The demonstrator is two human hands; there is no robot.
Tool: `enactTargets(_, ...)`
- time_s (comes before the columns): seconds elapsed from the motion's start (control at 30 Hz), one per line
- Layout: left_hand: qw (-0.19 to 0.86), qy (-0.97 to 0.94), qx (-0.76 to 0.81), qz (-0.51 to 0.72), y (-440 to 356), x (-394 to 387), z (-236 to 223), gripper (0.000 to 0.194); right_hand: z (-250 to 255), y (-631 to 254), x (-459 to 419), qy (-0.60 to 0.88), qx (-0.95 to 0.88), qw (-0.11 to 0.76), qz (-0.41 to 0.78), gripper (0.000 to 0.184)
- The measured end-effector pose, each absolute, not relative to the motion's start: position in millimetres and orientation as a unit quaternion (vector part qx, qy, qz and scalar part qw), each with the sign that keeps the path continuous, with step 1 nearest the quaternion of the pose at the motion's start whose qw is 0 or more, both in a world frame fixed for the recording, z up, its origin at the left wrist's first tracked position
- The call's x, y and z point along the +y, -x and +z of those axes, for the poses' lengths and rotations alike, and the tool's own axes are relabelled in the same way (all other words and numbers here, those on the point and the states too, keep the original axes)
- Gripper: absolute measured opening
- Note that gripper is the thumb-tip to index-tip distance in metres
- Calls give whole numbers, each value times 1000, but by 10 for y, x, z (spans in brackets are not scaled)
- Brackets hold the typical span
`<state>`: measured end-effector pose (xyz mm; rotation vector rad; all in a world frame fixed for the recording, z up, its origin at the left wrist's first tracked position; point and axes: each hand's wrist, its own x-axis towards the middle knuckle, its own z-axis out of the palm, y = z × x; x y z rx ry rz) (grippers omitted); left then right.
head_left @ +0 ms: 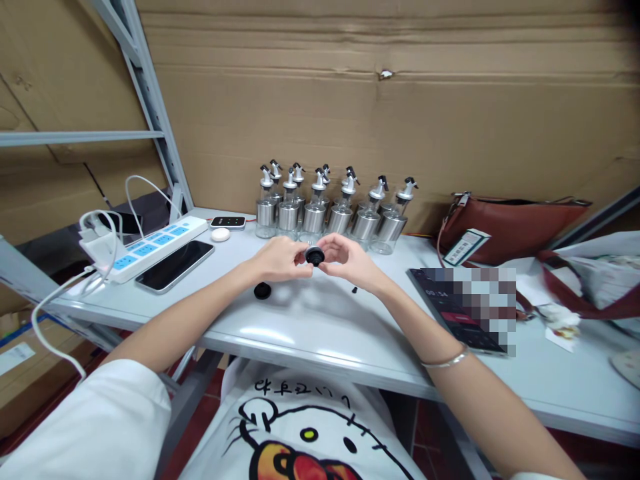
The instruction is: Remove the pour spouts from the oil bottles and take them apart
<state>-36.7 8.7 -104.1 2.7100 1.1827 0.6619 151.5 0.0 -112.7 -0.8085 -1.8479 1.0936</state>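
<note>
Between my two hands is a pourer stopper [315, 257], its black ribbed end turned toward me and a silver collar around it. My left hand [281, 259] pinches it from the left. My right hand [349, 260] has curled fingers and a thumb against its right side. A round black piece [263, 291] lies on the table below my left hand, and a tiny black part [355, 290] lies below my right. Behind my hands stand several glass oil bottles [314, 217] with steel sleeves and silver-and-black pourer tops.
To the left lie a power strip [155, 247] with plugged cables, a phone [175, 266], a white round case [220, 235] and a small display device [229, 223]. On the right are a tablet [440, 300], a brown bag [520, 227] and a small box [467, 247]. Cardboard [350, 120] backs the table.
</note>
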Motion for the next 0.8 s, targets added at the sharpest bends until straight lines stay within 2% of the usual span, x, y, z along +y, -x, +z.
enactTargets(0.8,42,-894,388,220,359,90,-1072,20,-1141,-1532,-5,351,-738,391,423,31)
